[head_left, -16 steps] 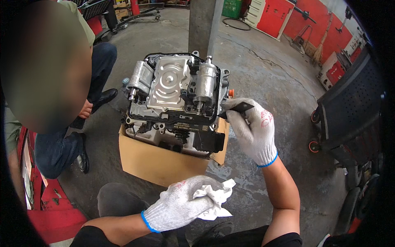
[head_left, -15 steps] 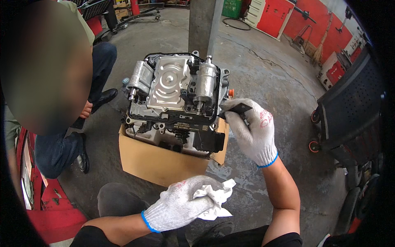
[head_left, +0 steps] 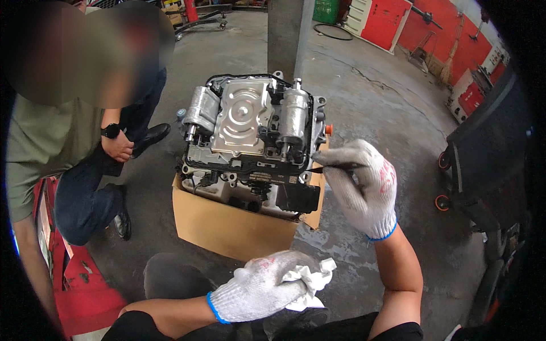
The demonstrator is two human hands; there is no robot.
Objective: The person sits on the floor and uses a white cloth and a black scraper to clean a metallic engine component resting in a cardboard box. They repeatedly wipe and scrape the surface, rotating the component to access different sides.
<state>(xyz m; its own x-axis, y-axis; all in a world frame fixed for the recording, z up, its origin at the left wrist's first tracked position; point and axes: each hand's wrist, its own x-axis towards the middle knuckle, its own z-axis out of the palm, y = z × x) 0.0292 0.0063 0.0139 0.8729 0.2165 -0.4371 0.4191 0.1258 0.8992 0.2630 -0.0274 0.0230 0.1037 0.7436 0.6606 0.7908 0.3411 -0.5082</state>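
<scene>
A metal gearbox control unit (head_left: 241,132) with a stamped silver cover and two silver cylinders sits face up in the open cardboard box (head_left: 227,226). At its near right corner, my gloved right hand (head_left: 367,190) pinches a thin black flat blade (head_left: 316,170). The blade's tip reaches the unit's black rim; I cannot tell whether it touches. My gloved left hand (head_left: 259,288), low in front of the box, is closed around a crumpled white paper wipe (head_left: 311,284). An orange plug (head_left: 329,130) shows on the unit's right side.
A person in a green shirt (head_left: 51,131) crouches at the left, one hand (head_left: 118,150) over the knee. Behind the box stands a grey post (head_left: 284,45). A dark wheeled cabinet (head_left: 483,153) is on the right, and a red part (head_left: 85,295) lies lower left.
The black blade has turned from showing its flat face to nearly edge-on as my right hand rotated. My left hand still grips the wipe. The person at the left has shifted, showing a wristwatch.
</scene>
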